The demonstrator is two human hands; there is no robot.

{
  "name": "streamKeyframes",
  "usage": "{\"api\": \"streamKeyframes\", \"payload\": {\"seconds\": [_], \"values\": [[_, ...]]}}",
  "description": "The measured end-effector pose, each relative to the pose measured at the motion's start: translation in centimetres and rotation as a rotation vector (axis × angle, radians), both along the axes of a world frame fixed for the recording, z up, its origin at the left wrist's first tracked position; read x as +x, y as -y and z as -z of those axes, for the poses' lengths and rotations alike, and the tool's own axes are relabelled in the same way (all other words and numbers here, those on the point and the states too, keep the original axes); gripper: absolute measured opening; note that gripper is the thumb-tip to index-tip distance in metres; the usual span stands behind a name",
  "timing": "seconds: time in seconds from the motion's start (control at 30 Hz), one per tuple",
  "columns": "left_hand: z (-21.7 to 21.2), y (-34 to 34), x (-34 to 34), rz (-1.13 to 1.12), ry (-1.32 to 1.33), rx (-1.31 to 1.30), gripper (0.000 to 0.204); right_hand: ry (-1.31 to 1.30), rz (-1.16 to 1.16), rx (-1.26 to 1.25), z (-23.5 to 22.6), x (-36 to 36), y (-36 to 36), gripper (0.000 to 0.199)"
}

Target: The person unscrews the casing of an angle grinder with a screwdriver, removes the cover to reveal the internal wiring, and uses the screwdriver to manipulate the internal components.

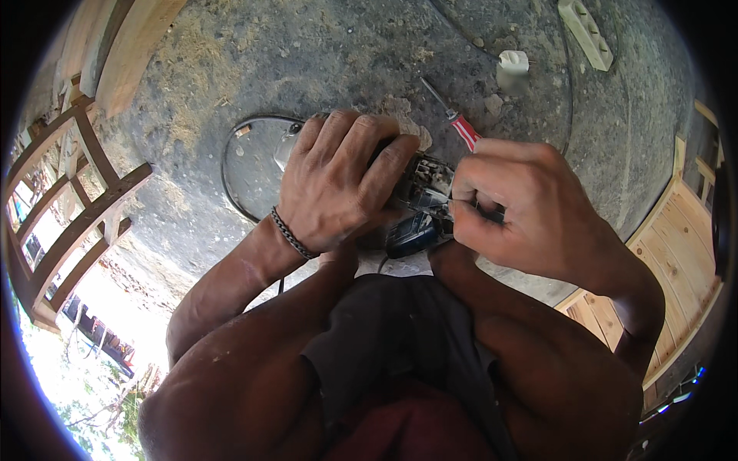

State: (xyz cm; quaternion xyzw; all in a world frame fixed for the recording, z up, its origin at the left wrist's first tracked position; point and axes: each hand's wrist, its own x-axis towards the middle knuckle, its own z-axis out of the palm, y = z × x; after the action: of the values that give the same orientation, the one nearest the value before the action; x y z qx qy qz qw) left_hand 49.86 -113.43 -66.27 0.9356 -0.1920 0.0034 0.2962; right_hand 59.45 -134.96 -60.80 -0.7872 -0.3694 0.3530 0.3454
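My left hand (338, 180) wraps over the top of a dark handheld power tool (423, 201), with a metal chain bracelet on its wrist. My right hand (519, 207) is closed against the tool's right end, its fingers pinched on a part there; what they pinch is hidden. The tool sits between both hands above my knees. A black cable (231, 165) loops from the tool across the ground.
A red-and-white handled screwdriver (460, 123) lies on the grey concrete floor (307, 54) just beyond my right hand. Farther off are a white plug (513, 71) and a white power strip (588, 32). Wooden frames (77, 207) stand left, wooden panels (680, 253) right.
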Motion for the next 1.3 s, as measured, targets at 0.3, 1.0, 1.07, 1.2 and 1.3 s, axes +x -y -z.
{"api": "streamKeyframes", "payload": {"seconds": [0.3, 1.0, 1.07, 1.2, 1.3], "values": [[0.1, 0.2, -0.2, 0.006, 0.008, 0.007, 0.073, 0.089, -0.007, -0.035, -0.1, -0.6, -0.6, 0.014], [0.4, 0.3, -0.4, -0.032, 0.051, 0.007, 0.072, 0.078, 0.157, 0.205, 2.2, -2.3, 0.5, 0.011], [0.5, 0.4, -0.4, -0.034, 0.053, 0.008, 0.071, 0.130, 0.108, 0.177, 2.0, -2.0, 0.4, 0.012], [0.7, 0.7, -0.4, -0.045, 0.034, 0.028, 0.061, 0.364, 0.036, 0.077, 1.5, -2.3, 0.4, 0.015], [0.7, 0.8, -0.3, -0.049, 0.031, 0.025, 0.065, 0.414, -0.013, 0.028, 0.8, -2.5, 0.2, 0.017]]}}
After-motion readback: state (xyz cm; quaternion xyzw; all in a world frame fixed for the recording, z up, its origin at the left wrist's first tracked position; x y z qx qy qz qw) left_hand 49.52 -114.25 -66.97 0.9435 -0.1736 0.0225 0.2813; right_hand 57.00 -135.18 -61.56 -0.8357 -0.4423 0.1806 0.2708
